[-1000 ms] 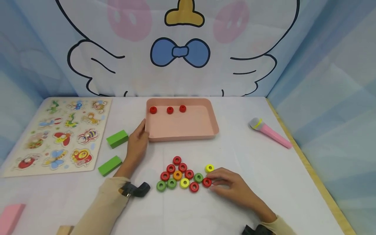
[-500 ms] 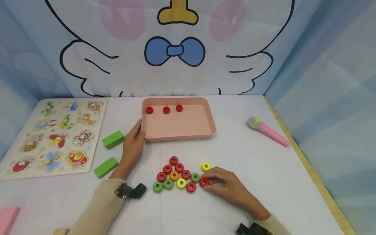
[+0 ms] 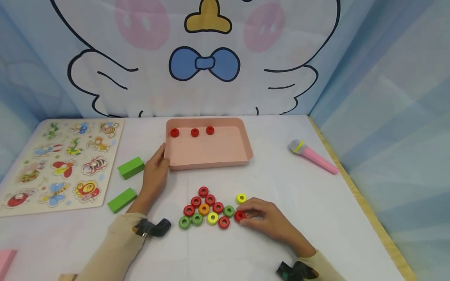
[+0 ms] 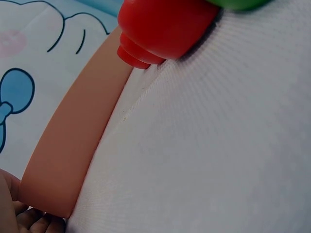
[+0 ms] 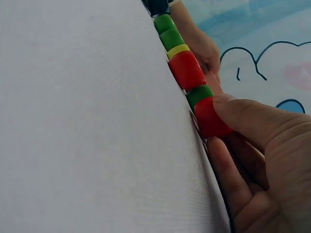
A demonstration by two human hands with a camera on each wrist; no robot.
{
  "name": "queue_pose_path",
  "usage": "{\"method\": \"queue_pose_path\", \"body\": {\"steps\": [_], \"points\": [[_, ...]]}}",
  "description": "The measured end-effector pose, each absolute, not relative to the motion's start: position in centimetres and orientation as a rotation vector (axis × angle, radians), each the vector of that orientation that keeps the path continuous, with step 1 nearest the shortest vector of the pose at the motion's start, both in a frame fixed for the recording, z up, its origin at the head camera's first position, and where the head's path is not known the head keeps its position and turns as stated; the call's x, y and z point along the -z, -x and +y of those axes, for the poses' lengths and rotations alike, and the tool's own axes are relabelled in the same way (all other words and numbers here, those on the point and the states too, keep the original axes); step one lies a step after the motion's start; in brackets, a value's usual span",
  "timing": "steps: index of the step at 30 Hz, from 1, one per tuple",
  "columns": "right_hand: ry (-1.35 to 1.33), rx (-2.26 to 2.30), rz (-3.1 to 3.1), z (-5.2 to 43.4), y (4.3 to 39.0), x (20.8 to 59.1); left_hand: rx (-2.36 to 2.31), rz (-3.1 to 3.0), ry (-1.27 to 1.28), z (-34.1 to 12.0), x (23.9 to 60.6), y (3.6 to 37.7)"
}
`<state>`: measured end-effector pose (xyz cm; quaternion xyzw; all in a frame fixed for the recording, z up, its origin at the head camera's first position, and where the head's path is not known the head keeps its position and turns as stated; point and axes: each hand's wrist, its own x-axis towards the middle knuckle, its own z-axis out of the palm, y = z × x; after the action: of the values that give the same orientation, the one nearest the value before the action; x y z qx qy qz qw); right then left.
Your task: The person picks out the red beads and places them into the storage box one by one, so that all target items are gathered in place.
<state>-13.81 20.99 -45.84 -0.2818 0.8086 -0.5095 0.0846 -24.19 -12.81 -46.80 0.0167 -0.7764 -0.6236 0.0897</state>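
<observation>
My left hand (image 3: 154,171) holds the near left corner of a shallow pink tray (image 3: 211,164), thumb and fingers at its rim. Three red beads (image 3: 195,132) sit along the tray's far side. In front of the tray, several ring-shaped beads in red, green, yellow and orange lie in a rough triangle, with an orange bead (image 3: 204,209) in the middle. At its right end my right hand (image 3: 268,220) pinches a red bead (image 3: 240,216) between thumb and fingers, beside a green bead (image 3: 229,211). The right wrist view shows that red bead (image 5: 209,119) low at the tabletop.
A yellow bead (image 3: 241,198) lies just beyond my right fingers. Two green blocks (image 3: 131,168) and an insect puzzle board (image 3: 63,164) are on the left. A pink toy microphone (image 3: 314,157) lies at right. A pink block (image 3: 5,262) is at the lower left.
The head view has shifted, so everything on the table appears slightly further left. Both hands keep their hold, and the beads stay in the same arrangement.
</observation>
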Motion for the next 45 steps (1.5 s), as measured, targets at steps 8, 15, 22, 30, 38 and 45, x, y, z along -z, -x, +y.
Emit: {"method": "queue_pose_path", "body": {"steps": [8, 15, 22, 30, 38, 45], "points": [[0.697, 1.488, 2.243, 22.9, 15.8, 46.0, 1.902, -2.324, -0.117, -12.5, 47.3, 24.3], [0.76, 1.344, 2.343, 22.7, 20.9, 42.7, 1.901, -2.341, -0.142, -12.3, 47.7, 24.1], [0.559, 1.281, 2.512, 20.6, 28.5, 40.3, 1.865, -2.369, -0.114, -12.3, 47.7, 24.0], [0.334, 1.222, 2.667, 16.8, 37.2, 41.3, 1.86, -2.406, -0.151, -12.2, 48.0, 23.9], [0.309, 1.2, 2.663, 15.7, 40.2, 42.9, 1.846, -2.393, -0.122, -11.9, 48.2, 23.7], [0.4, 1.13, 2.682, 14.6, 41.1, 42.7, 1.821, -2.355, -0.068, -12.7, 47.2, 24.0]]}}
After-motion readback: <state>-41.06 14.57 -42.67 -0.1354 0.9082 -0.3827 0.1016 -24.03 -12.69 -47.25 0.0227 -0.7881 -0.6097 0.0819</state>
